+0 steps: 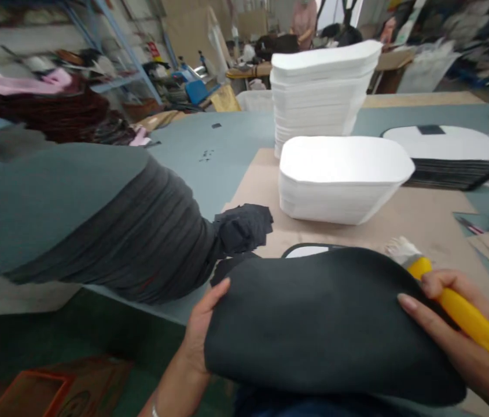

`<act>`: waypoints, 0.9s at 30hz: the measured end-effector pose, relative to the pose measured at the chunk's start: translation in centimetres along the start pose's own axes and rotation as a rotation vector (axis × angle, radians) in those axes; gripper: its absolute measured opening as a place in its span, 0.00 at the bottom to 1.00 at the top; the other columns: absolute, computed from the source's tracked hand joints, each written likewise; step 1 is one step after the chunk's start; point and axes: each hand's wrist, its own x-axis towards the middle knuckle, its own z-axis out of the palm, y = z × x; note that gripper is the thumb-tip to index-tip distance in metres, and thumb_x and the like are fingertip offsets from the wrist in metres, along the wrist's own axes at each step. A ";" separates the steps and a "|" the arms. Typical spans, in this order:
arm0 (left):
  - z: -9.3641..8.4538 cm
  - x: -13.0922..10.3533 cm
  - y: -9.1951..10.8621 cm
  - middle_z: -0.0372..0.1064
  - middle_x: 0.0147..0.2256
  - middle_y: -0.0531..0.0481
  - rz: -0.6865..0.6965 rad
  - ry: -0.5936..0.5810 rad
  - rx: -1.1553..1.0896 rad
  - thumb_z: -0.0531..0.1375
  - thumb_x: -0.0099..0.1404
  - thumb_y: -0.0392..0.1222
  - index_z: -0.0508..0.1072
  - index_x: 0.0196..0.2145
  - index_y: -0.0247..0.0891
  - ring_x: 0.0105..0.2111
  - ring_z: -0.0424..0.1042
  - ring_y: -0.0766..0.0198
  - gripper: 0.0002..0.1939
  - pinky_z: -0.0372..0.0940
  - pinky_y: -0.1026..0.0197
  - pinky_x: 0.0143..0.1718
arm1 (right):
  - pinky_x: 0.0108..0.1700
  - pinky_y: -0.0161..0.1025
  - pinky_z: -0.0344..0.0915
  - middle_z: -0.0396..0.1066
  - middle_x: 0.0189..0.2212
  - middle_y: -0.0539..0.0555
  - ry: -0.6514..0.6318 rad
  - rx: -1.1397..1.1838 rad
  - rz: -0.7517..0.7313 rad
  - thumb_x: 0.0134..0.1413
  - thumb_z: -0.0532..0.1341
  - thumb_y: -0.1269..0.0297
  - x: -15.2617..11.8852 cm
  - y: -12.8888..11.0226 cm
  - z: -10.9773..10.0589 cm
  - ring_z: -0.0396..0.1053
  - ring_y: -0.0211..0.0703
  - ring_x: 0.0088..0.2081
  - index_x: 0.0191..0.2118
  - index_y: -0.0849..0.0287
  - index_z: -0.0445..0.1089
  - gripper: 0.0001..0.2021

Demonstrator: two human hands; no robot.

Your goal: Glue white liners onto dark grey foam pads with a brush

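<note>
A dark grey fabric piece [313,318] with rounded corners lies in front of me on the brown board [422,214]. My left hand [201,336] grips its left edge, thumb on top. My right hand [456,330] rests on its right edge and holds a yellow-handled brush [465,313], whose pale bristles point away from me. A white shaped piece [307,251] peeks out from under the fabric's far edge.
A tall leaning stack of dark grey pieces [109,231] stands at the left. Black scraps [244,229] lie beside it. Two stacks of white foam pieces [339,179] [320,92] stand ahead, a black stack topped with white [448,153] at the right. A person stands far back.
</note>
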 end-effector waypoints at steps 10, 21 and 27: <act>5.1 6.3 -1.4 0.77 0.32 0.49 0.180 -0.147 0.600 0.69 0.59 0.54 0.75 0.38 0.36 0.32 0.74 0.60 0.19 0.68 0.60 0.36 | 0.36 0.41 0.68 0.70 0.34 0.51 0.020 -0.242 0.159 0.55 0.66 0.46 -3.8 9.1 -3.9 0.71 0.46 0.33 0.40 0.52 0.64 0.18; 4.9 11.5 -0.7 0.65 0.24 0.55 0.656 0.168 1.455 0.56 0.67 0.50 0.68 0.28 0.40 0.26 0.65 0.63 0.13 0.54 0.62 0.31 | 0.25 0.39 0.64 0.72 0.29 0.52 -0.100 -0.388 0.258 0.59 0.60 0.47 -3.3 12.7 -1.5 0.72 0.46 0.25 0.40 0.52 0.61 0.15; 5.2 12.8 -0.6 0.65 0.24 0.55 0.651 0.188 1.485 0.57 0.66 0.49 0.66 0.27 0.40 0.26 0.66 0.63 0.12 0.55 0.61 0.31 | 0.27 0.38 0.65 0.72 0.30 0.54 -0.120 -0.442 0.237 0.62 0.56 0.48 -3.0 13.0 -1.6 0.73 0.46 0.26 0.41 0.53 0.60 0.13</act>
